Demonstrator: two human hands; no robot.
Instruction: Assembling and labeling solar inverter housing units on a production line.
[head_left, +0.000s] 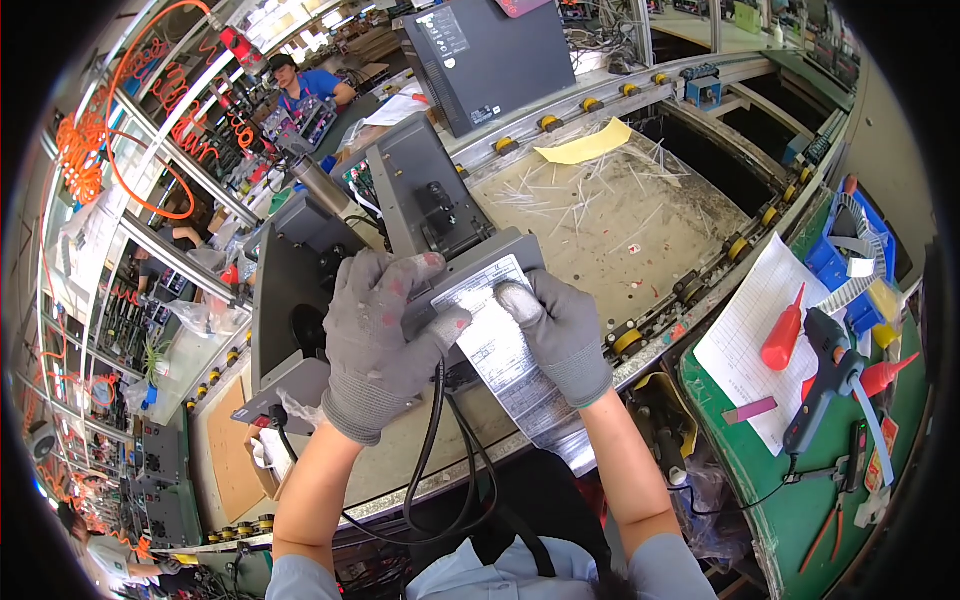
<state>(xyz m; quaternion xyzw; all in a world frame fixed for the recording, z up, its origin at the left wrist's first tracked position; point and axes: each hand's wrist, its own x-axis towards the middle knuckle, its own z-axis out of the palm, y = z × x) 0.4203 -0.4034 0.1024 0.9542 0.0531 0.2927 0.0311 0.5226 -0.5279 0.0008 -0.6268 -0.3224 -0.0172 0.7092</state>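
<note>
Both hands wear grey knit gloves with dark palms. My left hand grips the edge of a grey metal housing, its thumb stretched to the left edge of a silver label sheet. My right hand holds that sheet from the right, thumb pressed on its upper part and fingers curled out of sight. The printed sheet lies against the housing at the top and hangs toward my lap. Black cables loop below the hands. Behind my left hand stands an open dark grey case with a raised panel.
A tall black computer case stands beyond. White ties and a yellow sheet lie on the worn board between roller rails. At right, a green bench bears a glue gun, red bottles, pliers and a blue bin. A co-worker sits far left.
</note>
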